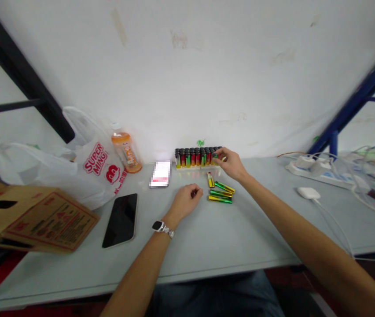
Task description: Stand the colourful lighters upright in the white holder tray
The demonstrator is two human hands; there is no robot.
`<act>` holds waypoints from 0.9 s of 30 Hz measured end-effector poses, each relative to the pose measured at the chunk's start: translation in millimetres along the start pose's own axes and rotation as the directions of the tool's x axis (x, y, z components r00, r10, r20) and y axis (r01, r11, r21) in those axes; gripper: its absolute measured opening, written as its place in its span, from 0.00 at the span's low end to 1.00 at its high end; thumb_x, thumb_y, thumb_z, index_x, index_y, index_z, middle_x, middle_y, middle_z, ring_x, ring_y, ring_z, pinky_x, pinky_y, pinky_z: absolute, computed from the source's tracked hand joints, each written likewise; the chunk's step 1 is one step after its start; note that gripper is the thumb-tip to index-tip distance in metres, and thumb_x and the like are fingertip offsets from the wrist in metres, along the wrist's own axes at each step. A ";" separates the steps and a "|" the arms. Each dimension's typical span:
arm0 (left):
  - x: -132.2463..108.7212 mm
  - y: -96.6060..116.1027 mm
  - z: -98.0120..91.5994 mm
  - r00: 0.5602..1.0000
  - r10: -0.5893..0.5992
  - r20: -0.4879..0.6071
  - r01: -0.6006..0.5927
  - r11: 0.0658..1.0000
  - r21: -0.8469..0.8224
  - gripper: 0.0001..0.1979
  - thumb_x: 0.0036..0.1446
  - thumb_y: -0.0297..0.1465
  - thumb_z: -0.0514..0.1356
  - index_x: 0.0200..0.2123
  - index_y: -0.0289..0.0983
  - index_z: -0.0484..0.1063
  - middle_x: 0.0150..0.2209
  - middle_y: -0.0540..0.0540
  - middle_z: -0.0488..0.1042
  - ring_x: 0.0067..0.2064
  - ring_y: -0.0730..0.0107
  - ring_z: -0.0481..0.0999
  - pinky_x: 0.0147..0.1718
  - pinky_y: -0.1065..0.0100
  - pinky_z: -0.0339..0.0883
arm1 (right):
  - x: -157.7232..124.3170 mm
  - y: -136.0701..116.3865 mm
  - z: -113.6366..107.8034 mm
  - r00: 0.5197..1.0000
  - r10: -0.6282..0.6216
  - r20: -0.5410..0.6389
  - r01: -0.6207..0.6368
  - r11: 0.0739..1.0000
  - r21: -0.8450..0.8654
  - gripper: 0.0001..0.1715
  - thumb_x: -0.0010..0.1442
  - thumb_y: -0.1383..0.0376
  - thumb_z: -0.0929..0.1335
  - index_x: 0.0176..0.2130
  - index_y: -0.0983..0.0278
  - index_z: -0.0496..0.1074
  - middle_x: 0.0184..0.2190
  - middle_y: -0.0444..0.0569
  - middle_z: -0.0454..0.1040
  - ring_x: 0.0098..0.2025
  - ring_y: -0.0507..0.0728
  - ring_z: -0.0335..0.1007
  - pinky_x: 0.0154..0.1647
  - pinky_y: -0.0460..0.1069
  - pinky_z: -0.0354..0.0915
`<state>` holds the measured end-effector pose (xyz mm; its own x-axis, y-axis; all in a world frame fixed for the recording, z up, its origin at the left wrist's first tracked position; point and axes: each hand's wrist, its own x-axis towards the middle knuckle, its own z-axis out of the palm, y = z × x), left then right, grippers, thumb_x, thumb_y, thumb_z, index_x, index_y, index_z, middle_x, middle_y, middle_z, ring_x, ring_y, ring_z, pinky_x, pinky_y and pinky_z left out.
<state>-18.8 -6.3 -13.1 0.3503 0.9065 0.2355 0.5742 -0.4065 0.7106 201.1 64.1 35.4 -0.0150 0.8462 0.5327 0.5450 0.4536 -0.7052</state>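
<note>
A row of lighters (192, 157) with black tops and red, green and yellow bodies stands upright in a pale tray against the wall. My right hand (230, 164) reaches to the tray's right end, its thumb and fingers pinched on a lighter (215, 157) there. Several loose lighters lie on the desk below that hand, among them a green and yellow one (220, 199) and a shorter-looking yellow one (210, 179). Left of these, my left hand (187, 200) rests on the desk with its fingers curled in, and I see nothing held in it.
On the left are a cardboard box (52, 220), a white plastic bag (91, 171), an orange drink bottle (126, 149) and a dark tablet (120, 220). A phone with a lit screen (161, 174) is left of the tray. A power strip (326, 174) and white charger (308, 193) with cables lie right.
</note>
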 end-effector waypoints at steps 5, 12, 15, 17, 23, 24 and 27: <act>-0.3 -1.4 -0.7 1.000 0.015 0.000 -0.015 1.000 -0.011 0.14 0.61 0.37 0.53 0.29 0.36 0.73 0.26 0.50 0.73 0.29 0.72 0.70 0.30 0.71 0.59 | 18.3 9.7 8.5 0.995 -0.066 0.071 0.064 0.997 0.031 0.16 0.52 0.63 0.69 0.42 0.62 0.68 0.28 0.43 0.72 0.28 0.53 0.67 0.31 0.48 0.65; 0.0 -2.1 -0.1 1.000 0.021 -0.002 -0.021 1.000 -0.003 0.14 0.61 0.38 0.53 0.30 0.37 0.73 0.26 0.50 0.74 0.28 0.72 0.69 0.29 0.71 0.59 | 28.2 27.9 17.4 0.983 -0.114 0.145 0.115 0.993 0.002 0.11 0.53 0.63 0.69 0.38 0.62 0.70 0.28 0.44 0.73 0.28 0.53 0.66 0.32 0.48 0.64; -0.3 -2.1 0.5 1.000 0.016 0.002 -0.016 1.000 -0.005 0.15 0.62 0.39 0.53 0.30 0.37 0.73 0.27 0.50 0.74 0.29 0.71 0.70 0.29 0.71 0.59 | 31.4 29.3 19.4 0.984 -0.089 0.151 0.086 0.996 0.027 0.10 0.54 0.62 0.69 0.37 0.63 0.71 0.28 0.44 0.73 0.29 0.53 0.67 0.33 0.49 0.64; -0.4 -1.8 0.4 1.000 0.013 0.003 -0.013 1.000 -0.005 0.15 0.61 0.39 0.53 0.30 0.37 0.73 0.27 0.49 0.75 0.29 0.71 0.70 0.30 0.71 0.60 | 33.2 27.9 20.4 0.984 -0.062 0.170 0.057 0.998 0.033 0.09 0.55 0.62 0.68 0.37 0.63 0.72 0.28 0.44 0.74 0.29 0.53 0.68 0.34 0.49 0.64; -0.7 1.0 -1.2 1.000 0.005 0.004 -0.005 1.000 -0.022 0.15 0.61 0.38 0.53 0.29 0.37 0.73 0.27 0.50 0.74 0.30 0.71 0.71 0.31 0.71 0.60 | 33.2 19.7 18.7 0.989 -0.126 0.079 0.137 0.979 -0.154 0.08 0.56 0.64 0.69 0.35 0.65 0.76 0.33 0.49 0.72 0.32 0.54 0.66 0.38 0.49 0.64; -0.7 1.4 -1.4 1.000 0.003 0.004 -0.003 1.000 -0.022 0.15 0.61 0.38 0.53 0.29 0.37 0.72 0.27 0.50 0.74 0.30 0.71 0.71 0.31 0.70 0.60 | 32.8 19.2 18.3 0.988 -0.135 0.076 0.146 0.977 -0.156 0.08 0.56 0.64 0.69 0.36 0.65 0.76 0.32 0.49 0.71 0.31 0.54 0.66 0.38 0.49 0.64; -0.5 2.1 -1.8 1.000 -0.001 0.011 0.002 1.000 -0.016 0.15 0.61 0.38 0.53 0.29 0.36 0.73 0.27 0.49 0.74 0.30 0.71 0.70 0.31 0.70 0.60 | 33.1 20.7 18.4 0.981 -0.151 0.121 0.163 0.982 -0.098 0.10 0.58 0.62 0.68 0.37 0.65 0.76 0.28 0.46 0.72 0.29 0.53 0.65 0.36 0.49 0.63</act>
<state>-19.1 -7.4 -10.5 0.3574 0.9058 0.2276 0.5628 -0.4033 0.7215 196.5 106.7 29.8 -0.1988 0.7957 0.5722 0.6146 0.5560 -0.5597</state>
